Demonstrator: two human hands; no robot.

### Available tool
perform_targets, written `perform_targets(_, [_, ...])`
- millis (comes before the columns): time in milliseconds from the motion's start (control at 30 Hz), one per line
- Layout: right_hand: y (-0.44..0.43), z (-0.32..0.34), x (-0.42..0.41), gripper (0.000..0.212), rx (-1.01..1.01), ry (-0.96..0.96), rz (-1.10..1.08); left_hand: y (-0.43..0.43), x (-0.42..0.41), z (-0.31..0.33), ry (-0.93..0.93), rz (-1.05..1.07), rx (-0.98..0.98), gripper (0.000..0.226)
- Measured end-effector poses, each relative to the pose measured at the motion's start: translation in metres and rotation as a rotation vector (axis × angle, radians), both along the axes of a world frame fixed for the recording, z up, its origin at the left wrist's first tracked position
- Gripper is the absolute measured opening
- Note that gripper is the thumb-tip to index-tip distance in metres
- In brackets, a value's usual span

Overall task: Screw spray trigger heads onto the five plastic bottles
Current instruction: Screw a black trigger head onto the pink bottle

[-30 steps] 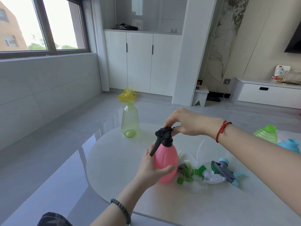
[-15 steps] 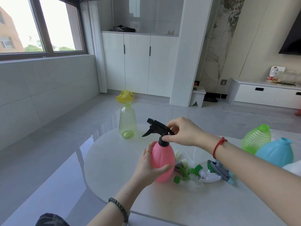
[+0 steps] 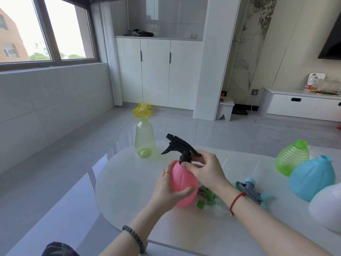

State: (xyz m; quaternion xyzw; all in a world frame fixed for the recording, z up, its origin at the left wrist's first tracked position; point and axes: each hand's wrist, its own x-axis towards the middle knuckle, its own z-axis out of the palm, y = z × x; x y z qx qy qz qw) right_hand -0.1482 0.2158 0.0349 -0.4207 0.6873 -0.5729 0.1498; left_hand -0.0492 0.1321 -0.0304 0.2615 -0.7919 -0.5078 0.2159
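A pink bottle [image 3: 183,182] stands on the white table [image 3: 129,182], gripped around its body by my left hand [image 3: 168,193]. A black spray trigger head [image 3: 178,146] sits on its neck, nozzle pointing left. My right hand [image 3: 206,169] pinches the black collar at the neck. A yellow-green bottle [image 3: 144,140] with a yellow trigger head [image 3: 142,109] stands at the far left of the table. Green ribbed [image 3: 291,157], blue [image 3: 311,179] and white [image 3: 326,207] bottles stand at the right with no heads. Loose trigger heads lie behind my right wrist: a blue-grey one [image 3: 252,191] and a green one [image 3: 207,197].
The table's near edge curves in front of me, with glossy grey floor beyond it on the left. White cabinets [image 3: 156,71], a small white stool [image 3: 225,109] and a low white unit [image 3: 302,106] stand far back across the room.
The black trigger head has turned on the pink bottle, its nozzle swinging from toward me to the left. My right hand has dropped from the head's top to the collar.
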Motion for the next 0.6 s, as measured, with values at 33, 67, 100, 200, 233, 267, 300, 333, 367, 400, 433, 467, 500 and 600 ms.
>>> perform_targets(33, [0.0, -0.001, -0.001, 0.024, -0.007, -0.02, 0.024, 0.0, 0.0, 0.0, -0.001, 0.001, 0.001, 0.095])
perform_targets(67, [0.001, -0.001, -0.002, 0.025, -0.004, -0.035, 0.052, 0.0, 0.0, -0.001, 0.001, 0.002, 0.001, 0.095])
perform_targets(100, [0.001, -0.002, -0.002, 0.026, 0.015, -0.041, 0.071, 0.0, 0.0, -0.001, 0.008, 0.002, 0.003, 0.093])
perform_targets(200, [-0.003, -0.005, -0.003, 0.026, 0.104, -0.014, 0.054, 0.001, 0.0, -0.002, 0.023, 0.008, 0.005, 0.082])
perform_targets(233, [-0.005, -0.004, -0.003, 0.024, 0.116, -0.003, 0.034, 0.002, 0.0, -0.002, 0.02, 0.009, 0.001, 0.082])
perform_targets(267, [-0.006, -0.004, -0.003, 0.023, 0.118, 0.012, 0.016, 0.002, 0.001, -0.002, 0.02, 0.008, -0.005, 0.082])
perform_targets(300, [-0.007, -0.003, -0.003, 0.023, 0.114, 0.029, 0.003, 0.002, 0.001, -0.001, 0.022, 0.005, -0.011, 0.083])
perform_targets(333, [-0.007, -0.002, -0.003, 0.022, 0.109, 0.041, -0.005, 0.002, 0.001, -0.001, 0.023, 0.001, -0.018, 0.083])
perform_targets(367, [-0.007, -0.001, -0.003, 0.022, 0.106, 0.043, -0.01, 0.002, 0.001, 0.0, 0.022, -0.002, -0.026, 0.084])
perform_targets(400, [-0.007, -0.001, -0.003, 0.021, 0.105, 0.036, -0.012, 0.002, 0.002, 0.001, 0.021, -0.006, -0.033, 0.085])
perform_targets(433, [-0.007, -0.001, -0.004, 0.02, 0.109, 0.022, -0.002, 0.002, 0.002, 0.002, 0.018, -0.011, -0.036, 0.086])
perform_targets(467, [-0.006, -0.002, -0.005, 0.02, 0.117, 0.004, 0.021, 0.002, 0.003, 0.003, 0.012, -0.018, -0.037, 0.088])
perform_targets(500, [-0.005, -0.003, -0.005, 0.019, 0.128, -0.018, 0.057, 0.001, 0.004, 0.003, 0.001, -0.03, -0.035, 0.091])
perform_targets(600, [0.0, -0.002, -0.005, 0.017, 0.161, -0.033, 0.154, -0.007, 0.011, 0.003, -0.045, -0.124, 0.01, 0.105])
